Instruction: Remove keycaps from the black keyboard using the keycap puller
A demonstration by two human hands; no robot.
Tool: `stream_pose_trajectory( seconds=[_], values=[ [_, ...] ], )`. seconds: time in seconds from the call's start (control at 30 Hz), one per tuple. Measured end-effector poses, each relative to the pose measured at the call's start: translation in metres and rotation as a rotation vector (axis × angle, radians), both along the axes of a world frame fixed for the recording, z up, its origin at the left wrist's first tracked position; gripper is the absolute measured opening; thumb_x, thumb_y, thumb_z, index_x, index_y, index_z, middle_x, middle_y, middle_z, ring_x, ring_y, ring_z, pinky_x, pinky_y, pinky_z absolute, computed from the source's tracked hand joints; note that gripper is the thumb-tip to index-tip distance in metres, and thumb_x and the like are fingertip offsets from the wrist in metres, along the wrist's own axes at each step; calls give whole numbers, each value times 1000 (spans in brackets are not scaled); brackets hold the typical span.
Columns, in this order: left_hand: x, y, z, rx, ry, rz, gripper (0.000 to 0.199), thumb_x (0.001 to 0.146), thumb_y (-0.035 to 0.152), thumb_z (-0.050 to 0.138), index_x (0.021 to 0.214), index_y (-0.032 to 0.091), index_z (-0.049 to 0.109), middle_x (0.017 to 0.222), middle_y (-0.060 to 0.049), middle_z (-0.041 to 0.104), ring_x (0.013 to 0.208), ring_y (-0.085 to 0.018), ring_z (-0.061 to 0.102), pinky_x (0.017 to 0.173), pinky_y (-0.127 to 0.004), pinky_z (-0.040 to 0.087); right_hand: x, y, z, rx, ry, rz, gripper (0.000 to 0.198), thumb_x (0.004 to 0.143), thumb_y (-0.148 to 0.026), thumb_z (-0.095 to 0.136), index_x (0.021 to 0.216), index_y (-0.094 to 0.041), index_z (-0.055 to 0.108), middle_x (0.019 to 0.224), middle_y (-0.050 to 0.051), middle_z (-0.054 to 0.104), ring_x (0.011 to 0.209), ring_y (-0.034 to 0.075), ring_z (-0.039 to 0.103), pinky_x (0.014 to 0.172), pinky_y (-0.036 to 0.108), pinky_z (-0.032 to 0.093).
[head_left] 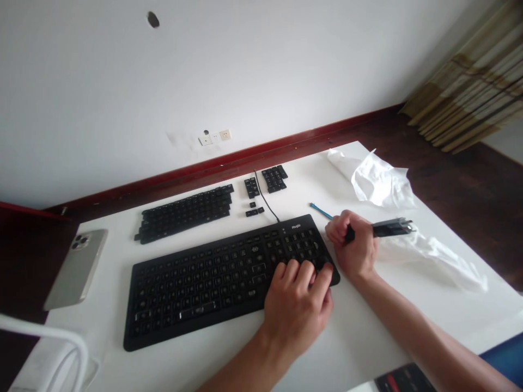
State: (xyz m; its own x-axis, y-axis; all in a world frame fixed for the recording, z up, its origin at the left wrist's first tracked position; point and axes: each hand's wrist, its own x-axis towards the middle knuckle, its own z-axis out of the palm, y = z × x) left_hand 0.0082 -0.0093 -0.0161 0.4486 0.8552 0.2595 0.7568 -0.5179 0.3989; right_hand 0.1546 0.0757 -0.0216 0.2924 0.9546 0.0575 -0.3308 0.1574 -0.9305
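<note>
The keyboard (204, 277) lies flat across the middle of the white table (359, 337), keycaps stripped; it looks light, stiff and slippery, best steadied by pressing on its frame. The left hand (296, 305) rests spread on its right end, gripping nothing. The right hand (353, 245), just beside that end, is closed around a dark tool (388, 227). Removed keycaps (186, 212) lie behind, plastic wrap (379, 179) to the right.

My left hand (296, 305) presses on the keyboard's (196, 288) right end at lower centre while my right hand (353, 245) grips a dark tool (388, 228).
</note>
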Motion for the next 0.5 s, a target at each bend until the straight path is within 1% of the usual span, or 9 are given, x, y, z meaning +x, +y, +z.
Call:
stream_pose_trajectory(
  seconds=[0.1, 0.23, 0.33, 0.4, 0.5],
  values=[
    [-2, 2, 0, 4, -14, -13, 35, 98, 27, 66, 133, 25, 61, 94, -3, 60, 88, -25, 55, 74, -46, 42, -1, 2, 0, -1, -41, 13, 36, 94, -30, 55, 60, -22, 45, 54, -2, 32, 51, 13, 27, 49, 31, 19],
    [-5, 2, 2, 3, -37, -26, 28, 98, 29, 67, 125, 24, 62, 98, -4, 61, 93, -25, 56, 76, -45, 43, -2, 2, -3, 8, -119, 54, 37, 93, -34, 58, 61, -21, 47, 54, -2, 35, 50, 12, 30, 47, 29, 23],
    [-7, 2, 4, -5, -52, -19, 22, 98, 29, 68, 119, 24, 63, 99, -4, 62, 96, -25, 56, 80, -44, 44, -4, 3, -3, 21, -120, 56, 39, 91, -34, 62, 59, -21, 44, 52, -3, 32, 48, 10, 29, 45, 27, 23],
    [-8, 3, 5, -8, -70, -14, 28, 97, 29, 69, 124, 23, 62, 101, -4, 62, 97, -24, 57, 81, -43, 45, -5, 4, -2, 21, -98, 49, 39, 90, -32, 62, 58, -21, 44, 51, -4, 30, 46, 9, 27, 44, 26, 22],
    [-7, 4, 5, -12, -98, 4, 51, 95, 31, 72, 140, 17, 54, 106, -5, 64, 97, -24, 57, 82, -43, 46, -6, 5, 1, 1, -67, 42, 37, 88, -31, 61, 57, -20, 44, 50, -4, 29, 45, 8, 25, 42, 25, 22]
  ],
)
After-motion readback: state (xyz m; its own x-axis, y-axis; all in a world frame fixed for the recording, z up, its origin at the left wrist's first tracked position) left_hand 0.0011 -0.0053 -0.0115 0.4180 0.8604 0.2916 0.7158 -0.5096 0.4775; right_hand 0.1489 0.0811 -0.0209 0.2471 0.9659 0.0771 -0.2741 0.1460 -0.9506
